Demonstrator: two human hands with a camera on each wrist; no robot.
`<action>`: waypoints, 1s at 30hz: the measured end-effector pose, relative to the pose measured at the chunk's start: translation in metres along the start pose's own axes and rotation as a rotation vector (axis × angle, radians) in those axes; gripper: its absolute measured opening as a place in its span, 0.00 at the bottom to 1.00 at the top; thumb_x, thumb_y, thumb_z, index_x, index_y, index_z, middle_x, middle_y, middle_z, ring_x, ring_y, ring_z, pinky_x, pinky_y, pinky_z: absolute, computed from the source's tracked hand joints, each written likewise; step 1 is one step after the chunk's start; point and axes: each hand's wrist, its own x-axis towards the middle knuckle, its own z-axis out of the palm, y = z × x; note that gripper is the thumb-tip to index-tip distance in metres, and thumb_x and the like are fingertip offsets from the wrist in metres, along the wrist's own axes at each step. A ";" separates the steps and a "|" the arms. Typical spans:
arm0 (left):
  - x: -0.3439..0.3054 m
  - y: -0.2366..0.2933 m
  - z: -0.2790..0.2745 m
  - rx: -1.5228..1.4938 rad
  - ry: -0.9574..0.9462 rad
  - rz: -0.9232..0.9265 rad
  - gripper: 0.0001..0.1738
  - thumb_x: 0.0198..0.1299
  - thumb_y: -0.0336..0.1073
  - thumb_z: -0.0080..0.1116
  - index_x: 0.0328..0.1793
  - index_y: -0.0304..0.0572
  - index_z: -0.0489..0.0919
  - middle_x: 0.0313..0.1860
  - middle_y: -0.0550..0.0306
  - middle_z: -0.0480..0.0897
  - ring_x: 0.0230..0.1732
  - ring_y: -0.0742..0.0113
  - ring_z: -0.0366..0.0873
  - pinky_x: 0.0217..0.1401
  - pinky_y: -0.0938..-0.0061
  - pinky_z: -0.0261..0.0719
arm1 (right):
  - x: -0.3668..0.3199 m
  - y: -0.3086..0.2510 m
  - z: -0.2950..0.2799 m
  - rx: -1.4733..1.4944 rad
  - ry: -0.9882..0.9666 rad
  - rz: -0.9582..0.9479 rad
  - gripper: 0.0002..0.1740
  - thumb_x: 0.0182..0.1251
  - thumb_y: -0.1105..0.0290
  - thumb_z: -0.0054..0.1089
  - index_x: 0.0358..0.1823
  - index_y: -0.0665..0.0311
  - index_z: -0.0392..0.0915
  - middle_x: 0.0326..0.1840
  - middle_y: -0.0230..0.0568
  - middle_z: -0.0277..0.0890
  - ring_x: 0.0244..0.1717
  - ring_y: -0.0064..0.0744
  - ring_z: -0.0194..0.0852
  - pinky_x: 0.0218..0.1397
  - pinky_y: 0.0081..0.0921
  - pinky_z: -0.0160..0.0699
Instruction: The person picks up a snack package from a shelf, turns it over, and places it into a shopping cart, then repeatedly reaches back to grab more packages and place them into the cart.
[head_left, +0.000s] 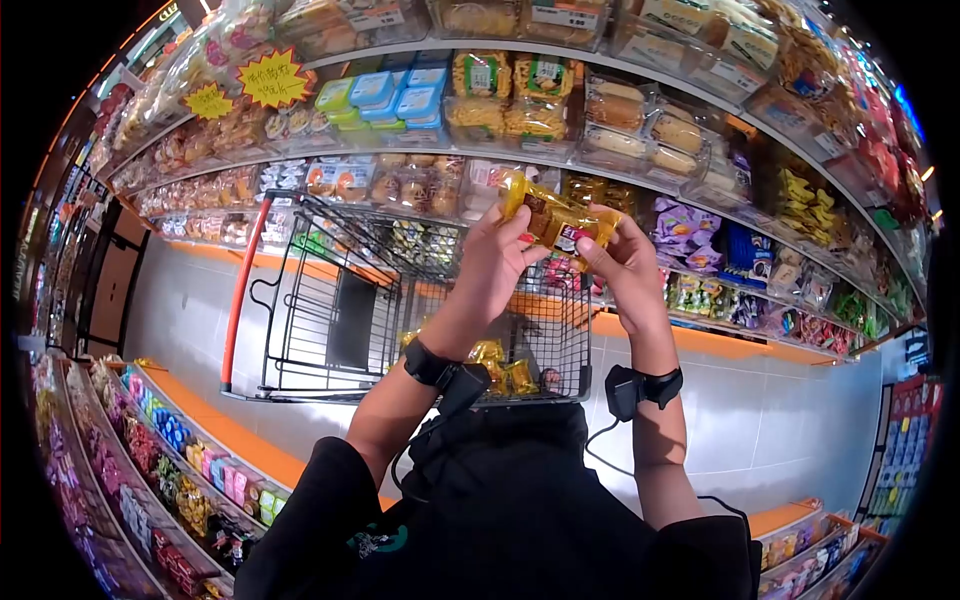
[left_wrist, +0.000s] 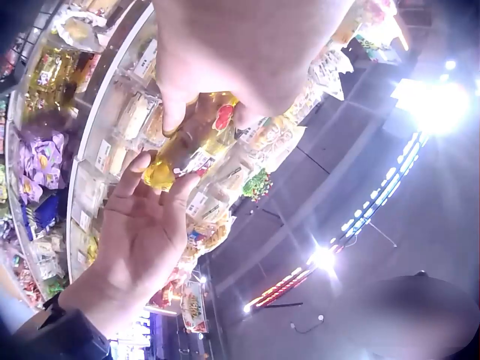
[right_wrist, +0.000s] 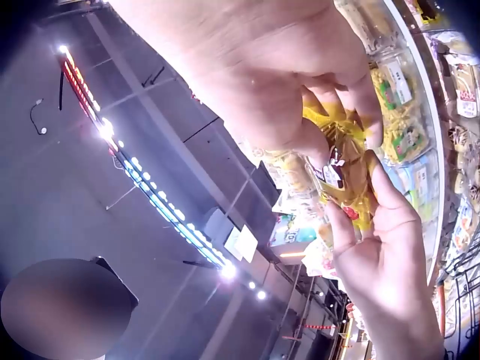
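Between my two hands is a yellow-and-clear wrapped snack packet (head_left: 553, 222) with brown contents and a small red mark, held up above the shopping cart in front of the shelf. My left hand (head_left: 497, 253) pinches one end between thumb and fingers. At the other end, the thumb and fingers of my right hand (head_left: 630, 268) grip the wrapper. The left wrist view shows the packet (left_wrist: 196, 142) stretched between both hands. In the right wrist view, right-hand fingers cover part of its yellow end.
A black wire shopping cart (head_left: 300, 372) with a red handle (head_left: 243, 295) stands below my hands. Several gold packets (head_left: 518, 377) lie in it. Curved shelves of packaged breads (head_left: 615, 105) and sweets rise ahead. Purple packets (head_left: 686, 235) sit right of my hands. Lower candy shelves (head_left: 190, 450) stand behind left.
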 end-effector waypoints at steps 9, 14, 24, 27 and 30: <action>0.025 -0.045 -0.016 0.131 0.070 -0.024 0.17 0.69 0.40 0.48 0.55 0.36 0.72 0.46 0.55 0.80 0.46 0.67 0.80 0.55 0.68 0.76 | 0.002 0.010 -0.032 -0.100 0.069 0.106 0.23 0.61 0.78 0.61 0.58 0.66 0.68 0.49 0.37 0.76 0.47 0.23 0.74 0.46 0.21 0.76; 0.045 -0.103 -0.066 0.525 0.074 -0.151 0.17 0.66 0.40 0.53 0.49 0.32 0.79 0.41 0.59 0.82 0.43 0.73 0.78 0.49 0.76 0.74 | 0.015 0.097 -0.096 -0.243 0.055 0.074 0.24 0.59 0.79 0.62 0.57 0.65 0.67 0.50 0.37 0.75 0.50 0.24 0.74 0.54 0.22 0.74; 0.149 -0.220 -0.116 1.395 0.032 0.030 0.12 0.55 0.32 0.61 0.45 0.34 0.79 0.35 0.49 0.83 0.36 0.65 0.81 0.40 0.72 0.77 | 0.076 0.195 -0.213 -0.550 0.081 0.217 0.24 0.52 0.77 0.67 0.51 0.67 0.68 0.41 0.43 0.77 0.42 0.30 0.77 0.45 0.26 0.76; 0.193 -0.260 -0.147 1.465 0.044 0.081 0.18 0.53 0.34 0.63 0.48 0.36 0.74 0.36 0.45 0.82 0.38 0.54 0.82 0.42 0.68 0.78 | 0.113 0.257 -0.249 -0.453 0.070 0.084 0.23 0.53 0.83 0.65 0.50 0.66 0.68 0.38 0.34 0.74 0.36 0.22 0.74 0.36 0.20 0.75; 0.218 -0.269 -0.152 1.488 -0.028 0.377 0.22 0.51 0.35 0.64 0.51 0.38 0.73 0.34 0.45 0.82 0.38 0.47 0.81 0.42 0.64 0.78 | 0.148 0.278 -0.264 -0.326 -0.011 -0.045 0.21 0.53 0.84 0.65 0.48 0.64 0.70 0.39 0.32 0.74 0.38 0.21 0.73 0.36 0.20 0.74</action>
